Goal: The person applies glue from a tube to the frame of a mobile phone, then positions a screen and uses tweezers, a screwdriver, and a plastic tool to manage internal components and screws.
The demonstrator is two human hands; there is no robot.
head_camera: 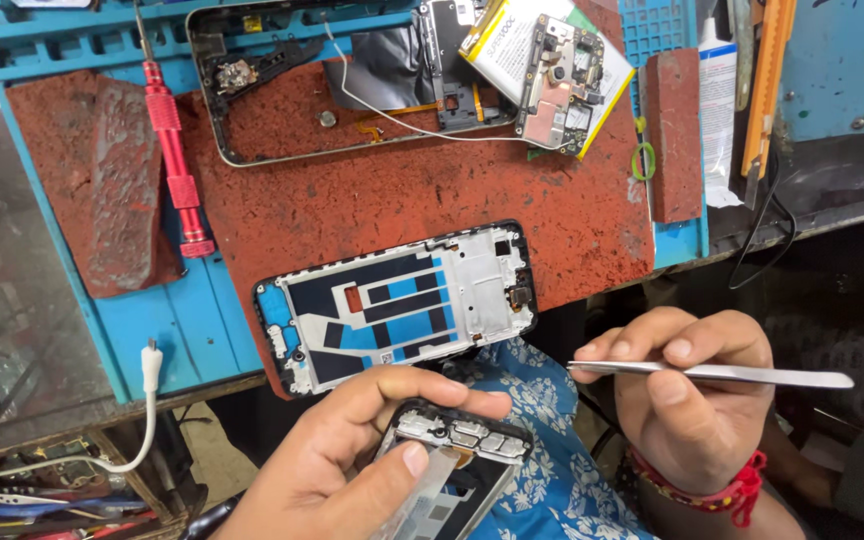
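One phone frame (pixel 449 462), half cut off

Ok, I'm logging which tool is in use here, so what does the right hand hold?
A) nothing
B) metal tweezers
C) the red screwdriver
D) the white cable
B: the right hand pinches slim metal tweezers between thumb and fingers, while the red screwdriver lies untouched on the mat and the left hand holds a phone frame.
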